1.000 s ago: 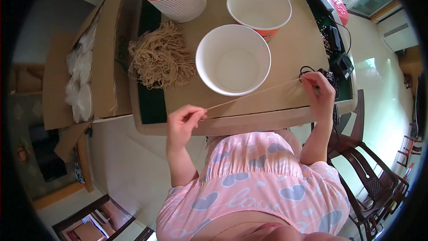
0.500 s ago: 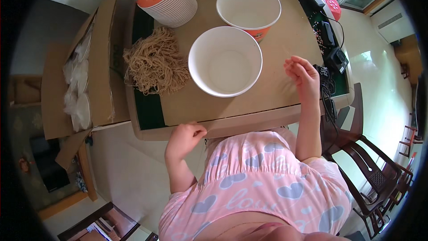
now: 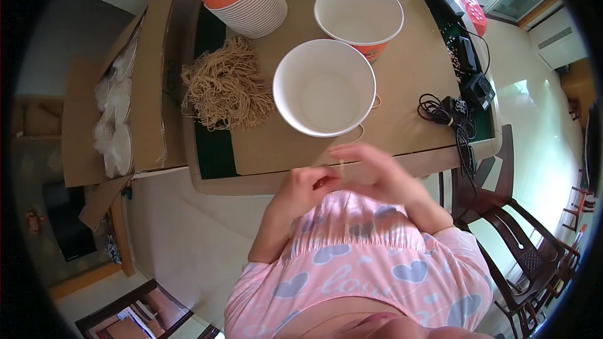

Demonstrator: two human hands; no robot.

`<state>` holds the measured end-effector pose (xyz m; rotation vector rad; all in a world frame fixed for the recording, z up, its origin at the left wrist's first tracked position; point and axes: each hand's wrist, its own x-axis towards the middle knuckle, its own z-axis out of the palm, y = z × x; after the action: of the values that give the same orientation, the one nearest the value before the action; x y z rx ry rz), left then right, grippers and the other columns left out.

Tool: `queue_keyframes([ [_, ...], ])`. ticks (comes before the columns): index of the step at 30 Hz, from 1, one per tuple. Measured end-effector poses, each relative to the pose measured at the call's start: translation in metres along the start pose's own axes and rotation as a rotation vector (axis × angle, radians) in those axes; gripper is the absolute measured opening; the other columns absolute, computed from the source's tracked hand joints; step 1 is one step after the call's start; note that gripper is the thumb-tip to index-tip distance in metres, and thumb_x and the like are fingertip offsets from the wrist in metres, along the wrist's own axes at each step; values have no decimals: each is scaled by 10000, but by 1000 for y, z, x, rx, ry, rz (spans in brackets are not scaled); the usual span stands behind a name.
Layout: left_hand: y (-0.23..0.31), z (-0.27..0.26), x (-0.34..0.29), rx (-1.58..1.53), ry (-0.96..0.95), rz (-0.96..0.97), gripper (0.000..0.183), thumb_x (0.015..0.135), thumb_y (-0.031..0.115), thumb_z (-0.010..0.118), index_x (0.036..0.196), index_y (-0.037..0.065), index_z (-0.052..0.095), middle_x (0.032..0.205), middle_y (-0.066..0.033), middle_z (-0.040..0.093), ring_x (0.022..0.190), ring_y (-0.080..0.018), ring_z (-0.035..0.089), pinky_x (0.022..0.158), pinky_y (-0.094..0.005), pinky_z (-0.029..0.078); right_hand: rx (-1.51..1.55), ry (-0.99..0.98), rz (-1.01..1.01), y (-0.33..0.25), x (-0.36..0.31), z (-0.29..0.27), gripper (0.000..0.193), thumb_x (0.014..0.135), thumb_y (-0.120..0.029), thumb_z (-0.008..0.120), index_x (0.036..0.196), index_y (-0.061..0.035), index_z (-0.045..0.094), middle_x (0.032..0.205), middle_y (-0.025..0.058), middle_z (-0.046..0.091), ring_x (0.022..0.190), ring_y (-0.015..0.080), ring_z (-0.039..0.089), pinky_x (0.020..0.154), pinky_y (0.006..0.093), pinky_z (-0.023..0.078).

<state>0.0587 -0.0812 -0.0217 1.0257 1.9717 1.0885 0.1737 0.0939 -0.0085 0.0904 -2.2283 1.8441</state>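
Observation:
Just past the table's front edge, my two hands are close together. The fingers of my left hand are pinched on a thin tan string, whose short length stands up from the fingertips. My right hand reaches in from the right, slightly blurred, its fingers stretched out and its thumb apart around the string. Ahead of my hands stands a white paper bucket, its inside bare. Tan cord curls out at the bucket's right side; whether it joins the pinched string is hidden by my right hand.
Behind stands another paper bucket with an orange outside. A tall stack of buckets and a tangled heap of tan string lie left. An open carton adjoins the table. Black cables sit on the right edge.
My right hand has come from the table's right side to my left hand, its fingers opening out. My left hand has shifted right. Cord now shows beside the front bucket.

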Motion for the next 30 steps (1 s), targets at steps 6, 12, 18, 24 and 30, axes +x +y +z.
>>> queue_keyframes([
  [6,17,-7,12,11,129,99,77,826,69,664,875,9,654,735,-95,616,596,-171,583,546,-297,457,75,116,353,16,-8,10,251,819,-4,684,1049,-9,582,814,23,614,723,46,546,630,197,440],
  [12,14,-21,12,-20,173,106,62,814,52,683,844,4,660,684,-46,579,551,-97,498,508,-257,402,20,276,311,27,-20,-18,104,810,73,652,865,21,581,835,13,600,700,22,507,610,175,412],
  [18,33,-7,32,25,157,231,53,797,44,691,835,14,668,679,-38,570,542,-93,495,499,-253,394,190,215,197,7,1,2,221,804,32,666,1010,-24,608,806,15,553,683,55,499,576,208,431],
  [24,37,-11,40,-49,211,176,56,783,-4,694,837,5,678,697,-17,591,571,-54,494,514,-207,385,-64,343,147,18,-2,-10,258,780,24,700,1019,-40,628,763,-2,562,620,41,473,533,207,392],
  [30,52,-2,50,-24,219,250,61,805,69,683,844,25,668,716,-63,597,538,-128,536,506,-270,424,217,303,58,14,9,1,429,805,-1,693,1199,-33,526,889,30,594,867,103,597,809,239,490],
])
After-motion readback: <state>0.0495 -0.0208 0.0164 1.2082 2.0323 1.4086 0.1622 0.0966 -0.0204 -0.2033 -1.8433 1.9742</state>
